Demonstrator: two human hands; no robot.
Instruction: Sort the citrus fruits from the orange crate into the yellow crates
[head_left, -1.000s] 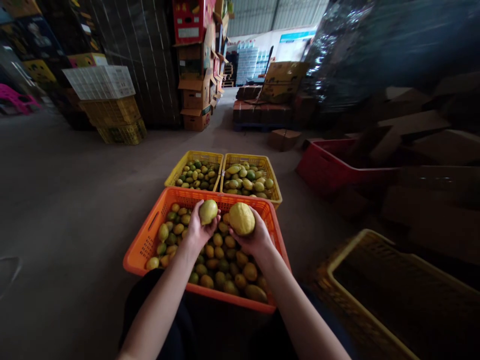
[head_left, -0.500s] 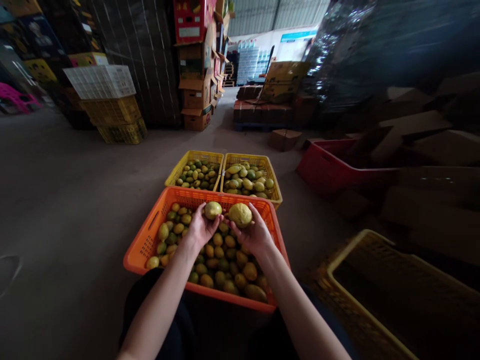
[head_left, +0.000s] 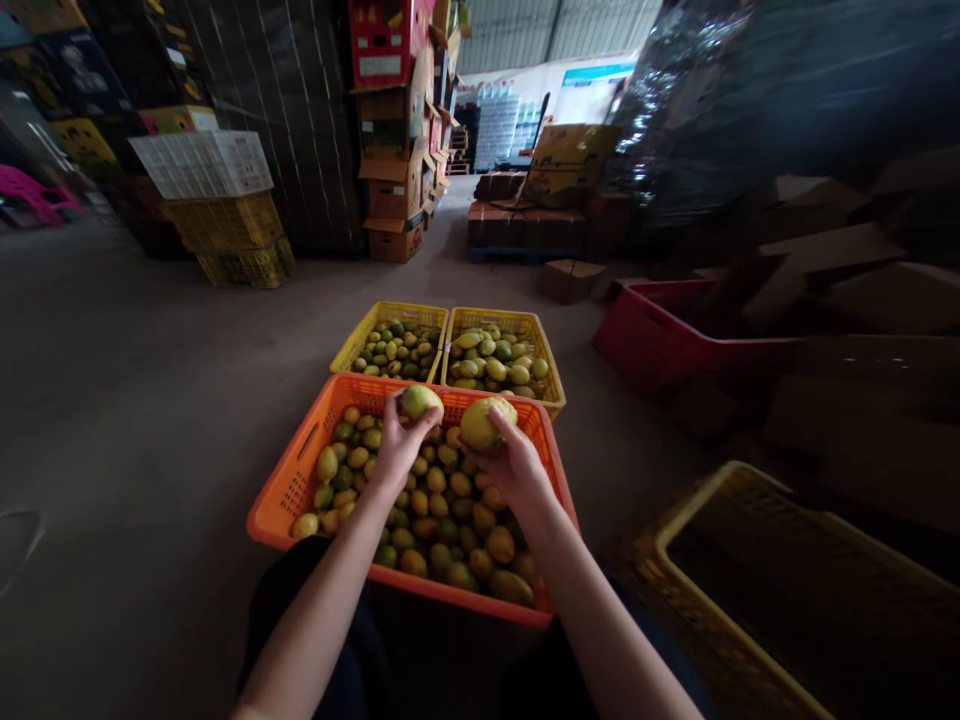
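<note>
My left hand (head_left: 399, 437) grips a small yellow-green fruit (head_left: 421, 403) above the far rim of an orange crate (head_left: 289, 490). Beside it, my right hand (head_left: 512, 458) is closed round a larger, bumpy yellow fruit (head_left: 480, 424), thumb on top. Many yellow, green and orange fruits (head_left: 437, 505) lie in the orange crate below. Behind it stand two yellow crates, side by side: the left yellow crate (head_left: 347, 345) holds small green and yellow fruits, and the right yellow crate (head_left: 553, 375) holds larger ones.
A yellow crate (head_left: 679, 515) is at the lower right, with a red bin (head_left: 645, 335) beyond it. Cardboard boxes (head_left: 390, 200) are stacked behind. White and yellow crates (head_left: 232, 215) stand at the back left, and a pink chair (head_left: 37, 195) at the far left.
My left hand has raised its fruit slightly, up and to the left. The right hand has turned, its thumb now over the large fruit, which has shifted slightly upward.
</note>
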